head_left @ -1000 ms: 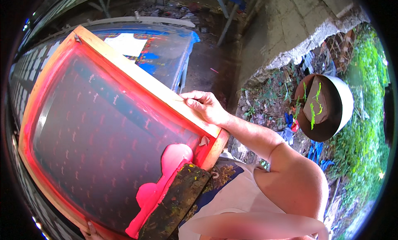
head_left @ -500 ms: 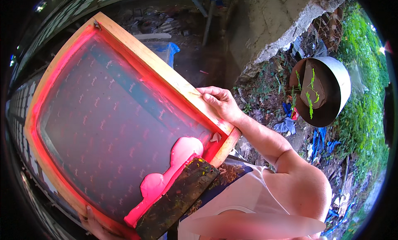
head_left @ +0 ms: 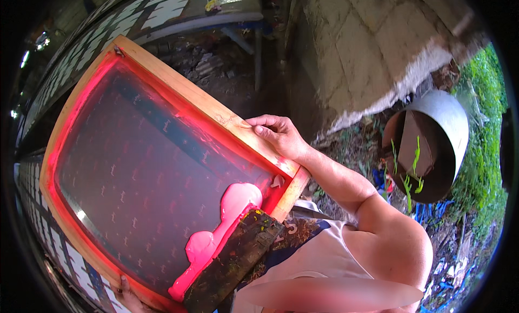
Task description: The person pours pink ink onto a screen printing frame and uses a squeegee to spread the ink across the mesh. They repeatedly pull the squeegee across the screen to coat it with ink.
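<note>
A wooden screen-printing frame [head_left: 178, 83] is carried at a slant in front of my body. Its dark mesh [head_left: 135, 167] bears a small repeated motif, and red-pink ink stains the inner edges. A thick pool of pink ink [head_left: 238, 199] lies on the mesh along a dark, stained squeegee [head_left: 232, 259] resting inside the frame near my chest. My right hand [head_left: 284, 137] is closed on the frame's right rail, thumb on top. At the lower left rail, my left hand [head_left: 130, 297] grips the frame; only part of its fingers shows.
A long dark table with rows of white pieces [head_left: 167, 10] runs along the left and far side. To the right are a broken wall edge [head_left: 389, 97], a round metal drum [head_left: 440, 135] with leaves at its mouth, scattered scraps, and green plants [head_left: 484, 189].
The surroundings have shifted as my view turned: the drum and wall sit lower and farther right, and more of the far table shows. Both hands keep hold of the frame.
</note>
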Demonstrator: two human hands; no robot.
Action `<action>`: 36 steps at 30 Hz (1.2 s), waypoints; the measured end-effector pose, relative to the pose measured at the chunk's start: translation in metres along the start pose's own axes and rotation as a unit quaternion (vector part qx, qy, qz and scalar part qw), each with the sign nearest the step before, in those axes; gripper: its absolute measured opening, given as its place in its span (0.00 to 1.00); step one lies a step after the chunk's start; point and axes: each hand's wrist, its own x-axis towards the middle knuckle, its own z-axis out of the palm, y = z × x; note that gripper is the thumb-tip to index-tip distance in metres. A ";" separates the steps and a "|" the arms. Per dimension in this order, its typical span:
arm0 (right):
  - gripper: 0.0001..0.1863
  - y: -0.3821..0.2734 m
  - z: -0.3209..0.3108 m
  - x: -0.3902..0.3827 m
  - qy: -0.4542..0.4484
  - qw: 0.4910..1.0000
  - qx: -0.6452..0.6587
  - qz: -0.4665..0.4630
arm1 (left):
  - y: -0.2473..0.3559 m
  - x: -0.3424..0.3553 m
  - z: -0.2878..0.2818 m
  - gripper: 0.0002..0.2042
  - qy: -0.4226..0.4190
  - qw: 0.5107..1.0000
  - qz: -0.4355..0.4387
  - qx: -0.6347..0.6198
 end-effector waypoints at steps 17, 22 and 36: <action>0.13 -0.014 -0.072 0.243 -0.046 0.993 -0.102 -0.040 | 0.062 0.077 0.132 0.31 0.030 0.998 -0.006 0.047; 0.14 0.007 -0.045 0.277 -0.018 0.991 -0.126 -0.045 | 0.087 0.141 0.135 0.26 0.049 0.994 0.028 0.096; 0.14 0.043 0.011 0.330 -0.032 0.999 0.006 0.040 | 0.146 0.174 0.147 0.25 0.083 0.976 -0.009 0.202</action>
